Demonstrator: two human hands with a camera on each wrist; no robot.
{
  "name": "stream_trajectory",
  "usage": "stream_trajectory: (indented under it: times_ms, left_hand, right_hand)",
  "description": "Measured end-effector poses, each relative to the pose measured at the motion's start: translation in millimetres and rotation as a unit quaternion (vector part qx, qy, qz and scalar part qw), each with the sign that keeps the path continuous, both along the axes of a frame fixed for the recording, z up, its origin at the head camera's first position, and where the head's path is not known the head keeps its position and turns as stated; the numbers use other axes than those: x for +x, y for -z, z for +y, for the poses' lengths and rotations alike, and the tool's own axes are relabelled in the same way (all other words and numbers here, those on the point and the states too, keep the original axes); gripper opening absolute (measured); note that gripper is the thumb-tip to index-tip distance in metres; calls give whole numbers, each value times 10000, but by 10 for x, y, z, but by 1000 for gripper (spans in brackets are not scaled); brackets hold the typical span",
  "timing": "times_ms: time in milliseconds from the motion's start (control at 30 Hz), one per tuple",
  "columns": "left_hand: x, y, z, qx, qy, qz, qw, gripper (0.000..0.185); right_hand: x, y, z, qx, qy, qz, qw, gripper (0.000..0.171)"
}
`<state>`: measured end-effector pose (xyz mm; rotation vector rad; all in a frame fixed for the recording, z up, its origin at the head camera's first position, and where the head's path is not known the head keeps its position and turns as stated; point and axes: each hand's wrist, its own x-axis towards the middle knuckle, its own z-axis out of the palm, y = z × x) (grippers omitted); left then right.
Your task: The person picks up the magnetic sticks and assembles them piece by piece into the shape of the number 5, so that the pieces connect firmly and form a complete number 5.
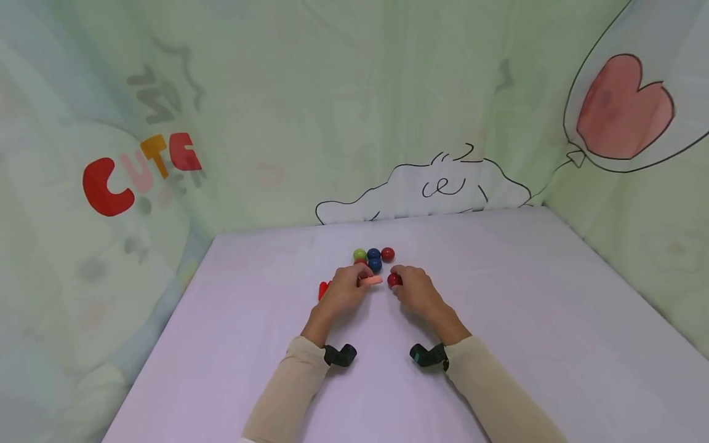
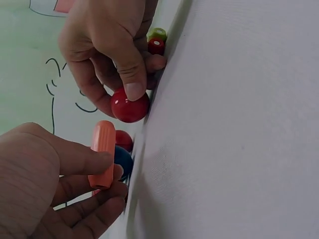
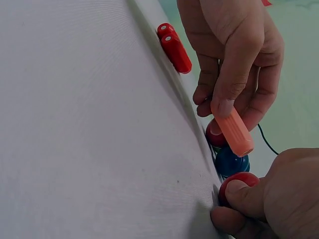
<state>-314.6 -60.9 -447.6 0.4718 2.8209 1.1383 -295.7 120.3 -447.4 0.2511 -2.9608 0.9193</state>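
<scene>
I am sitting at a pale purple table (image 1: pixel 526 344) with both hands out in front of me. My left hand (image 1: pixel 344 290) is pinching a little orange peg (image 1: pixel 372 280) between my thumb and fingers, and the peg is sticking out toward my other hand, a bit above the table. My right hand (image 1: pixel 416 290) is holding a red ball (image 1: pixel 394 280) with my thumb and fingertips, and the ball is sitting on the table. Just behind my hands, a green ball (image 1: pixel 359 254), two blue balls (image 1: pixel 374 259) and another red ball (image 1: pixel 388 253) are bunched close together. Two red pegs (image 3: pixel 174 46) are lying side by side next to my left hand.
</scene>
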Motion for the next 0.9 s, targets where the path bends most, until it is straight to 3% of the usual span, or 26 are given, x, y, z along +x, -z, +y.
stream_trajectory:
  times_ms: [167,700,900]
  left_hand:
    - [7,62,53,131,33,16,9999,17]
    - [1,98,95,338,-73,73,9994,18]
    - [3,100,99,316,-86,50,9994,19]
  right_hand:
    - [12,30,3,33,-42,29,10000,45]
    - [20,13,-15,179,-58,44,9998,46]
    - [44,11,-8,197,-99,252,9994,44]
